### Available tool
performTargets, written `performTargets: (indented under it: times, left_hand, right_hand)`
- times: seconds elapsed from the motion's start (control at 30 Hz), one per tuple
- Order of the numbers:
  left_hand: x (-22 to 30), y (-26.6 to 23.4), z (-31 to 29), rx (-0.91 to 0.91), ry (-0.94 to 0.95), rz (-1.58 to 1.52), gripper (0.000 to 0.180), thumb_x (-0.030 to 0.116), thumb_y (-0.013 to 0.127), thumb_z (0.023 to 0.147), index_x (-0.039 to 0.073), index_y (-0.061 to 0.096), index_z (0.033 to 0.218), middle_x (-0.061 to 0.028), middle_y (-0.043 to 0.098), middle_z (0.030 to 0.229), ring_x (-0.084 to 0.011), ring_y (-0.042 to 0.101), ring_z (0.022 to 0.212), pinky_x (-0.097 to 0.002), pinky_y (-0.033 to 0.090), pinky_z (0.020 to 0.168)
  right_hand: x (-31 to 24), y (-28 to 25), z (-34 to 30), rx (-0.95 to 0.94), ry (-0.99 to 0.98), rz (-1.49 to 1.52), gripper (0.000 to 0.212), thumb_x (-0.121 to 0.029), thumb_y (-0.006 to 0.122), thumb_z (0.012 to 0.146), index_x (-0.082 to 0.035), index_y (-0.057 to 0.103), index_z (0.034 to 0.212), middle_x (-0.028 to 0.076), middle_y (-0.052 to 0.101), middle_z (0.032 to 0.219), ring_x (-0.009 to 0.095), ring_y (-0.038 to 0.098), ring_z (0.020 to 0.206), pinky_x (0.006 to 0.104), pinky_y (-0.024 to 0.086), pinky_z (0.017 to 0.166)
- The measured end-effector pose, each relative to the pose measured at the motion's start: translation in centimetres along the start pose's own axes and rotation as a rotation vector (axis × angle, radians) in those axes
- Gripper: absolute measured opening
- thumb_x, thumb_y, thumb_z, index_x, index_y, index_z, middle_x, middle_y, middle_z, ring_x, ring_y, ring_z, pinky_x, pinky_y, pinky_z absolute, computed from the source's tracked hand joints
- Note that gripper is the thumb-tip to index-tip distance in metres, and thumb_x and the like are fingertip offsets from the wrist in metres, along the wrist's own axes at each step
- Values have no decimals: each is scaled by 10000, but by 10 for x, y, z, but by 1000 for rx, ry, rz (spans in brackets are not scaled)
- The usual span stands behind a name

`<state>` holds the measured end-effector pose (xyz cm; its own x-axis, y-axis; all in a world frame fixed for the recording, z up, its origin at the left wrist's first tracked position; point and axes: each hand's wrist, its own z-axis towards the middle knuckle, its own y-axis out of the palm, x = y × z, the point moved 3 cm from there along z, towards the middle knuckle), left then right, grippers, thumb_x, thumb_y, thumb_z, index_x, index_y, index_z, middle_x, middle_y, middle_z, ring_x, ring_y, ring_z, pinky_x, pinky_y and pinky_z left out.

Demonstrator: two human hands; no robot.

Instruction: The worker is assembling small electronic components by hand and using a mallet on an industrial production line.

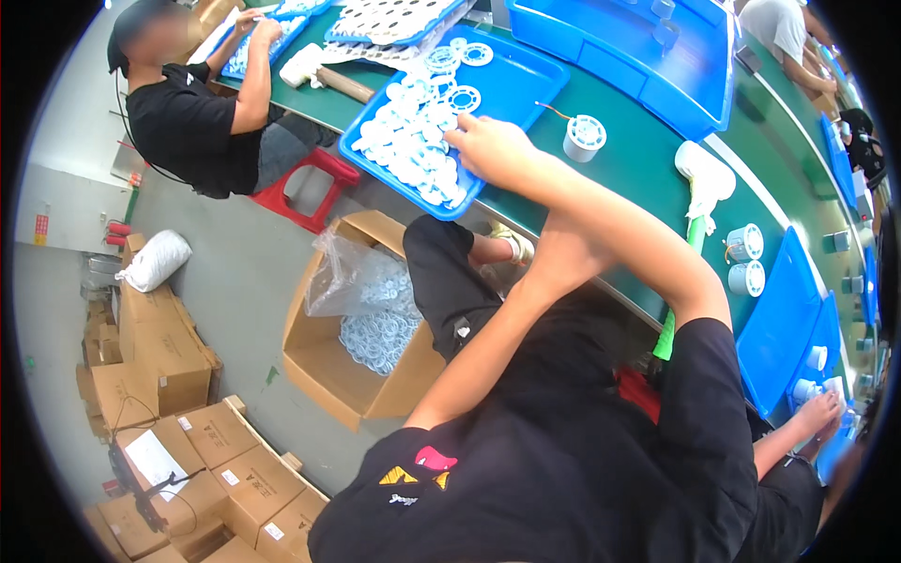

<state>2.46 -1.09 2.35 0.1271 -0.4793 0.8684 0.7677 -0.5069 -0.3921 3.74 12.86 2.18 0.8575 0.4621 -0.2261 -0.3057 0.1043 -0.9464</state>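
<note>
My right hand reaches over the right side of a blue tray. Its fingers are bent together at the edge of a heap of small white plastic parts; whatever they pinch is too small to make out. A few white slotted rings lie in the tray near the fingertips. My left hand is beneath my right forearm by the bench edge, its fingers hidden. To the right of my right hand, a white cylindrical motor part with a thin wire stands on the green bench.
A wooden-handled mallet lies behind the tray; a green-handled mallet is at right. Farther right are two more motor parts. A blue bin stands behind. Below, a carton holds white rings. A person works at left.
</note>
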Motion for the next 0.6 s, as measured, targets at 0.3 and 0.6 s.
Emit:
performTargets:
  times: [0.3,0.6]
  left_hand:
    - [-23,6,-7,167,85,292,717,314,911,776,-30,586,1314,-249,601,1246,-457,592,1138,-534,467,976]
    - [-27,-1,-10,267,68,331,684,365,960,699,41,651,1215,-123,616,1153,-338,613,1102,-466,471,913]
  right_hand:
    - [19,-50,-19,305,74,178,202,-216,630,988,-17,622,1020,214,706,954,421,708,938,520,571,827]
    - [16,-108,-186,159,458,513,181,-149,657,1014,19,720,1043,169,642,944,355,653,904,418,527,804]
